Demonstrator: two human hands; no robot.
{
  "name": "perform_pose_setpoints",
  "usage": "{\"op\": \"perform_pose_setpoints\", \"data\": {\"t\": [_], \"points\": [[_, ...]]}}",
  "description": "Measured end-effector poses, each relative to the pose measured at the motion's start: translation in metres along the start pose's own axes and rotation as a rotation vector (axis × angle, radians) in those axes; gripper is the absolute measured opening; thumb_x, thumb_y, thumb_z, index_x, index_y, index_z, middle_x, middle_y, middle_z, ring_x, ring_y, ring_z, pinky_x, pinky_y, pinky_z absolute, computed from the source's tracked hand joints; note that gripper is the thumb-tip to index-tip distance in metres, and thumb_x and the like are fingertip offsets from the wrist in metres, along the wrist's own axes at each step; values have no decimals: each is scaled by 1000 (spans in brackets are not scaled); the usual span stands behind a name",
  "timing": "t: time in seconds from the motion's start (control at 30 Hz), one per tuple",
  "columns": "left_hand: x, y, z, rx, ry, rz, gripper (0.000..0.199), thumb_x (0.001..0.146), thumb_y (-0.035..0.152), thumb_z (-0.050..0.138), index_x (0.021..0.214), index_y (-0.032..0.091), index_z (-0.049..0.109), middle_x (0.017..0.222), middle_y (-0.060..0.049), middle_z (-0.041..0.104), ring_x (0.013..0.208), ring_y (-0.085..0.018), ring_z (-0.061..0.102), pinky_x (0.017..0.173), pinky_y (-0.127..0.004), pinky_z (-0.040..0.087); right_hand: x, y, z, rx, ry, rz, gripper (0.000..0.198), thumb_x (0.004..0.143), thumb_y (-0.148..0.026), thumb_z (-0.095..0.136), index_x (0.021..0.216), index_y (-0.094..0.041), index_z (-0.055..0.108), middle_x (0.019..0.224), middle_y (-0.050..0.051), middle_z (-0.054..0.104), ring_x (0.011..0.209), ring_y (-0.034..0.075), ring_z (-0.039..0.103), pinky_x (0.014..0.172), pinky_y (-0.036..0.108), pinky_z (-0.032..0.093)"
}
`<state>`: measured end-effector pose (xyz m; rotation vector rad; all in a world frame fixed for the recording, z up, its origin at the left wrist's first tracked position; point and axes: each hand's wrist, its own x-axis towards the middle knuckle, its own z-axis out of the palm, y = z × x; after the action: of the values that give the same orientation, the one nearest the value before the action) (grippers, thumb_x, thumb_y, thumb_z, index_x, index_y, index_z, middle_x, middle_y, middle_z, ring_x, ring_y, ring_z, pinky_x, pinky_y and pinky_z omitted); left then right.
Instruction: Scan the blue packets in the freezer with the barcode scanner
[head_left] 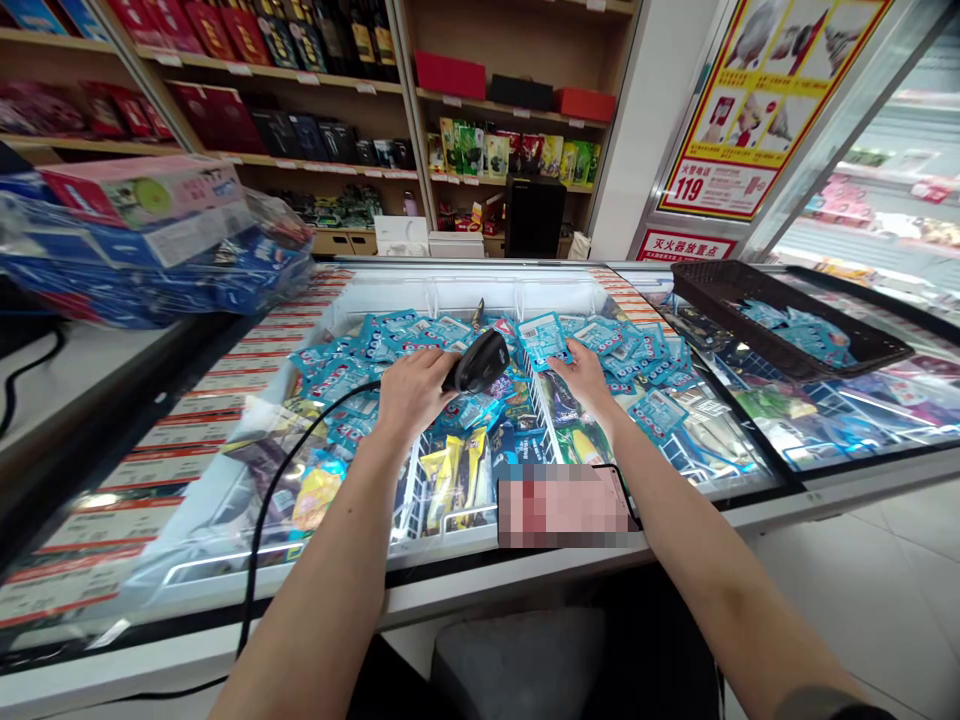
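Note:
A black corded barcode scanner (481, 362) is gripped in my left hand (411, 390), its head angled toward the right. My right hand (583, 378) pinches a small blue packet (541, 340) by its lower right edge, a short way from the scanner. Many similar blue packets (382, 340) lie scattered on the freezer's glass top (210, 500), around and beyond both hands. The scanner's black cable (274, 470) runs over the glass and down past the near edge. A phone (566, 508) with a blurred screen lies at the near edge, between my forearms.
On the right stands a dark woven basket (795, 350) holding more blue packets. Boxes in clear plastic wrap (150, 240) sit at the left. Through the glass show yellow-wrapped goods (454, 475) in wire baskets. Stocked shelves (292, 75) line the back, beside a wall poster (772, 110).

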<state>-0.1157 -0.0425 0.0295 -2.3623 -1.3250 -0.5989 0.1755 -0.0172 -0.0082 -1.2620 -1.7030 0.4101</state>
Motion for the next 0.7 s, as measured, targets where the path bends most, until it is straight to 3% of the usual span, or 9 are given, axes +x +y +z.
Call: {"op": "perform_pose_setpoints", "data": {"t": [0.4, 0.7], "points": [[1, 5, -5, -29, -24, 36, 37, 77, 29, 61, 113, 20, 57, 100, -8, 65, 100, -26, 58, 83, -37, 43, -1, 3, 3, -88, -7, 87, 33, 81, -41, 53, 107, -21, 59, 92, 5, 66, 69, 18, 57, 71, 35, 49], [2, 11, -5, -43, -60, 68, 37, 76, 28, 62, 112, 20, 57, 102, -8, 65, 100, -27, 59, 82, -38, 44, -1, 0, 2, -121, 6, 66, 33, 82, -39, 53, 109, -20, 57, 97, 6, 66, 64, 18, 56, 71, 35, 47]]}}
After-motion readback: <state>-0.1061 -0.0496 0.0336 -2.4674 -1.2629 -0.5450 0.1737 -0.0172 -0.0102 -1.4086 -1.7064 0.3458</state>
